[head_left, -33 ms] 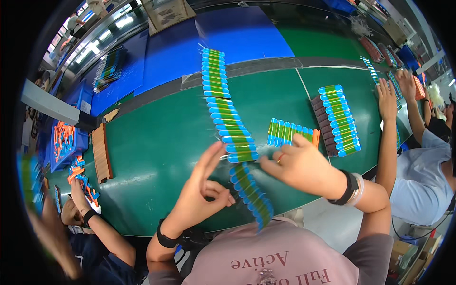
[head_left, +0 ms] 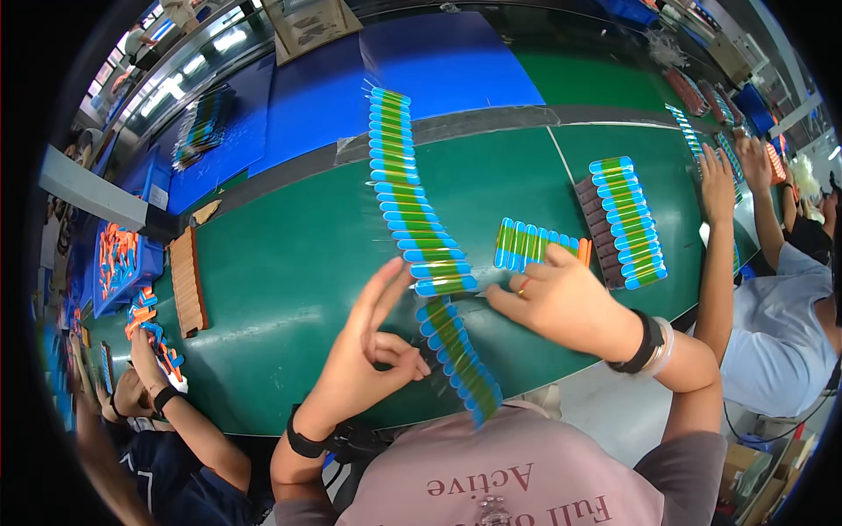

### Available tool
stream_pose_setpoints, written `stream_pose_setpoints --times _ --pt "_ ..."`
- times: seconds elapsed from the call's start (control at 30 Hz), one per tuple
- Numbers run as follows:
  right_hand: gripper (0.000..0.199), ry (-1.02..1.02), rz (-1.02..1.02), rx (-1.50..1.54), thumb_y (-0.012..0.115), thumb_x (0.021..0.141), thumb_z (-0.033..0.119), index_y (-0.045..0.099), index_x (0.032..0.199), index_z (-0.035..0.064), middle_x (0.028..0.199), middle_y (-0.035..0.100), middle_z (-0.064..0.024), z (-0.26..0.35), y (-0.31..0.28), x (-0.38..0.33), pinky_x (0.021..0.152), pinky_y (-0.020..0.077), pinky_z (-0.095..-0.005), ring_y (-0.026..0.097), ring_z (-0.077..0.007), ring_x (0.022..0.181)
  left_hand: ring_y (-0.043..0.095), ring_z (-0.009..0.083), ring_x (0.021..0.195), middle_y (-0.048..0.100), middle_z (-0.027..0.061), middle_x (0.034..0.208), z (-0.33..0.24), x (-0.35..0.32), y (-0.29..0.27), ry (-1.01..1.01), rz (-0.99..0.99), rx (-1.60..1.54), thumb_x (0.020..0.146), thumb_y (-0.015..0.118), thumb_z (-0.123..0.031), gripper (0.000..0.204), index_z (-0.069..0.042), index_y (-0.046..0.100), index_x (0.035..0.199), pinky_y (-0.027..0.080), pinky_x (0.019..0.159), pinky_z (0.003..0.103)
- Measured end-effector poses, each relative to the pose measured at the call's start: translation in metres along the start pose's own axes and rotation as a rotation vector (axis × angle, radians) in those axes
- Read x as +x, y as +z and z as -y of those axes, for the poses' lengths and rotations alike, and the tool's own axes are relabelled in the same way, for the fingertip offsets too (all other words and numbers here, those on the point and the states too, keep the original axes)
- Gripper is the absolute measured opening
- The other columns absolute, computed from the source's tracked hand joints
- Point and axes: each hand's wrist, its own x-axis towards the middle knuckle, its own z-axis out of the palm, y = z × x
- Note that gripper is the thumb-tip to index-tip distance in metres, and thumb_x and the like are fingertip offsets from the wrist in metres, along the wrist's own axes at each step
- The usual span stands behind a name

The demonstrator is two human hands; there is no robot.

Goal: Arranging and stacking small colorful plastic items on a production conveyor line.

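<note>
A long strip of blue-and-green round-ended pieces (head_left: pixel 402 188), side by side in clear wrap, runs away from me over the green table. A second strip of the same look (head_left: pixel 458 351) hangs toward my lap, below its near end. My left hand (head_left: pixel 364 342) is at the near end's left edge, one or two fingers stretched out and the rest bent, with no held thing visible. My right hand (head_left: pixel 561 302) is just right of that end, fingers bent and tips close together; a thin pale line shows at the tips, too fine to name.
Beyond my right hand lies a short blue-green row (head_left: pixel 535 245) with orange pieces at its end. Farther right is a larger row (head_left: pixel 629 223) beside a brown ridged strip (head_left: pixel 598 232). At left are a brown ridged strip (head_left: pixel 187 280) and a blue bin (head_left: pixel 123 263). Co-workers' hands (head_left: pixel 149 368) flank me.
The long strip has shifted slightly left, its near end a little farther from my right hand. My left hand has moved slightly left, my right hand slightly right. At far left, a co-worker's blurred arm has moved.
</note>
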Motion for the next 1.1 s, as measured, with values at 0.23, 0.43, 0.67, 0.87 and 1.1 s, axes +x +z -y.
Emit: stream_pose_setpoints --times 0.23,0.43,0.67,0.87,1.1 --pt "0.012 0.472 -0.290 0.777 0.046 0.101 0.012 0.053 0.107 0.0040 0.076 0.061 -0.0175 -0.011 -0.005 0.027 0.062 0.0466 -0.0466 0.060 -0.0390 0.068 0.070 0.0164 0.089 0.046 0.0148 0.140 0.017 -0.001 -0.007 -0.230 0.155 0.233 0.082 0.063 0.013 0.096 -0.021 0.017 0.159 0.058 0.076 0.025" --pt "0.016 0.423 0.178 0.734 0.042 0.105 0.019 0.041 0.108 0.0032 0.086 0.062 -0.0247 -0.021 0.044 0.056 0.068 0.0438 -0.0530 0.058 -0.0474 0.080 0.066 0.0134 0.083 0.051 0.0108 0.119 0.013 -0.009 -0.016 -0.200 0.101 0.364 0.082 0.068 0.008 0.099 -0.026 0.018 0.160 0.057 0.078 0.028" --pt "0.018 0.367 0.206 0.721 0.040 0.104 0.017 0.043 0.112 0.0012 0.097 0.062 -0.0252 -0.018 0.035 0.035 0.084 0.0443 -0.0516 0.058 -0.0460 0.095 0.059 0.0173 0.094 0.051 0.0073 0.119 -0.009 -0.039 -0.103 0.128 -0.360 0.858 0.068 0.075 0.011 0.083 -0.025 0.056 0.141 0.053 0.078 0.029" --pt "0.035 0.272 0.295 0.684 0.039 0.103 0.014 0.041 0.137 0.0044 0.130 0.061 -0.0184 0.007 0.029 0.006 0.112 0.0322 -0.0538 0.059 -0.0365 0.116 0.049 0.0301 0.114 0.055 0.0088 0.114 0.009 -0.030 -0.201 0.131 -0.467 1.349 0.071 0.072 0.007 0.044 -0.022 0.079 0.103 0.042 0.100 0.039" --pt "0.036 0.172 0.208 0.608 0.051 0.097 0.010 0.045 0.130 -0.0026 0.128 0.062 -0.0168 0.026 0.029 -0.007 0.106 0.0422 -0.0496 0.059 -0.0285 0.121 0.051 0.0318 0.115 0.057 0.0130 0.114 -0.009 0.008 -0.135 0.251 -0.539 1.838 0.078 0.065 -0.001 0.025 -0.013 0.076 0.096 0.043 0.097 0.044"
